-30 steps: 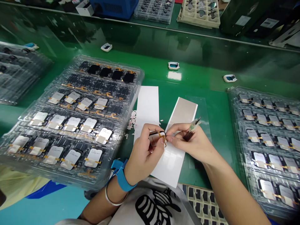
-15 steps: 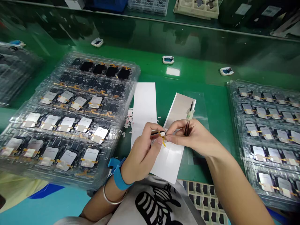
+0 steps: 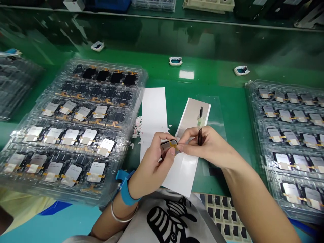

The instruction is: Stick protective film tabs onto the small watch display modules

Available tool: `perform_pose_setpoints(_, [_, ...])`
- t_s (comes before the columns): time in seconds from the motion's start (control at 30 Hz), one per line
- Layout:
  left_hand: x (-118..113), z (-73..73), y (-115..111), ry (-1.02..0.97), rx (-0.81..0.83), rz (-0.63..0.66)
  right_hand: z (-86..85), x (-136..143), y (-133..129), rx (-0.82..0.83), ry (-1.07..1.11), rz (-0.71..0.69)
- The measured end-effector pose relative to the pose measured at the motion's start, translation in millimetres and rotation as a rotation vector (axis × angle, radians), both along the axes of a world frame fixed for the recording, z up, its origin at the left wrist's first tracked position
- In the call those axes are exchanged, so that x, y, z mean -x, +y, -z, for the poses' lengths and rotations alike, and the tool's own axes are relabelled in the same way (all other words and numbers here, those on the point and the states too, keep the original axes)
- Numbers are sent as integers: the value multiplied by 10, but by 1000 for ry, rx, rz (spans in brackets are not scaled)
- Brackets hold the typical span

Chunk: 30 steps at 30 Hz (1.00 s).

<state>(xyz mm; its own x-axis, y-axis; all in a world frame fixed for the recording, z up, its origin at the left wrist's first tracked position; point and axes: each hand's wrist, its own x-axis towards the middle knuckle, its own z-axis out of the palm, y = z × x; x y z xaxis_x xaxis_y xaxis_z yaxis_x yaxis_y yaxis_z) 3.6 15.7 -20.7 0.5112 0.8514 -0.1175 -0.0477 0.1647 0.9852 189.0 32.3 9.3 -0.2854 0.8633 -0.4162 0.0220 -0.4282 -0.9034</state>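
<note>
Between the fingers and thumb of my left hand [image 3: 154, 162] is a small dark-edged display module [image 3: 165, 146] with a silvery back and a yellow-orange strip at its right end. The thumb and index finger of my right hand [image 3: 196, 143] pinch at that strip end. Dark tweezers [image 3: 200, 130], wrapped with pale green tape, stand upright in my right hand. Beneath both hands lies a white sheet [image 3: 181, 175], its upper part grey. Another white strip [image 3: 154, 111] lies to its left.
A clear tray [image 3: 141, 79] of modules fills the left side; a similar tray [image 3: 253, 111] is on the right. Small white frames [image 3: 175, 61] line the back. Paper scraps [image 3: 137, 128] lie beside the left strip. A beige tray [image 3: 222, 211] sits near my lap.
The module in my left hand has tilted, so more of its silvery back shows. The tweezers stand more upright. The camera view has shifted slightly.
</note>
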Motion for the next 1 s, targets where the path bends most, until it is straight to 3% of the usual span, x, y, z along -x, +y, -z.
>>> perform_pose_setpoints(0.33, [-28, -50, 34, -52, 145, -47, -15, 35, -12, -59, 43, -2])
perform_pose_setpoints(0.53, [-52, -51, 37, -100, 74, -146, -43, 14, -26, -111, 86, -145])
perform_pose_setpoints(0.8, [-43, 13, -13, -37, -23, -144, -22, 57, -24, -157, 97, -107])
perform_pose_setpoints(1.0, [-44, -7, -6, -43, 4, -143, -5, 57, -19, -120, 128, -121])
